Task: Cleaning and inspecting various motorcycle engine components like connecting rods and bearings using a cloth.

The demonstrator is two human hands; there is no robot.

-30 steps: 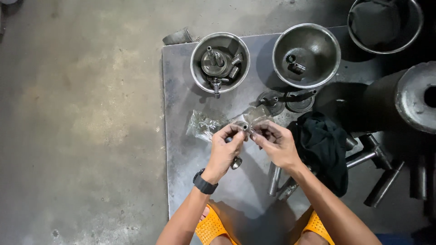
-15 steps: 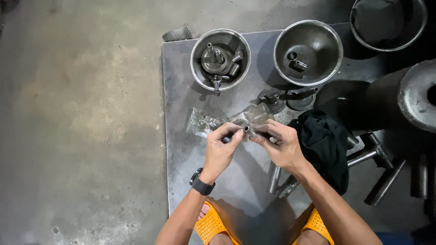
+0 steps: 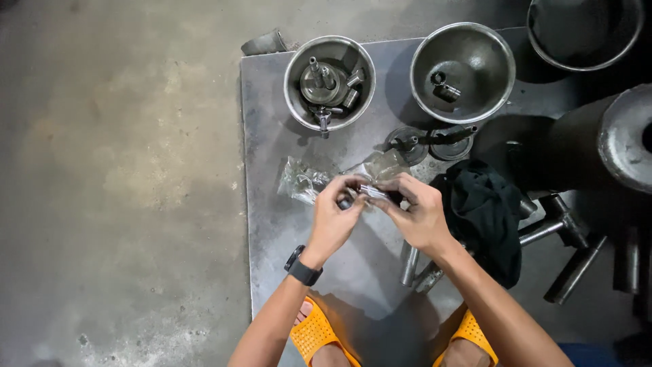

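1. Left hand (image 3: 334, 219) up over the grey metal plate (image 3: 272, 224), fingers curled in and pinching one end of a small metal part (image 3: 370, 192); black wristwatch (image 3: 303, 267) on that wrist.
2. Right hand (image 3: 418, 212) hard against it from the other side, fingertips pressed together on the same small part, thumb tucked close.
3. Small metal part caught between both sets of fingertips, above the middle of the plate; exact shape too small to tell.
4. Just behind the hands, crumpled clear plastic bags (image 3: 305, 182) flat on the plate, touching the knuckles or very near.
5. Further back, a steel bowl (image 3: 331, 83) crowded with metal fittings, one spout poking over the rim.
6. Beside it, a second steel bowl (image 3: 463, 72) with only a couple of dark pieces at the bottom.
7. Between bowls and hands, two round dark fittings (image 3: 429, 141) lying side by side.
8. Black cloth (image 3: 483, 217) heaped just right of the right hand.
9. Metal rods and cylinders (image 3: 415, 266) under the right forearm, more beyond the cloth.
10. Orange sandals (image 3: 314, 334) down at the near edge, on concrete floor (image 3: 115, 183).
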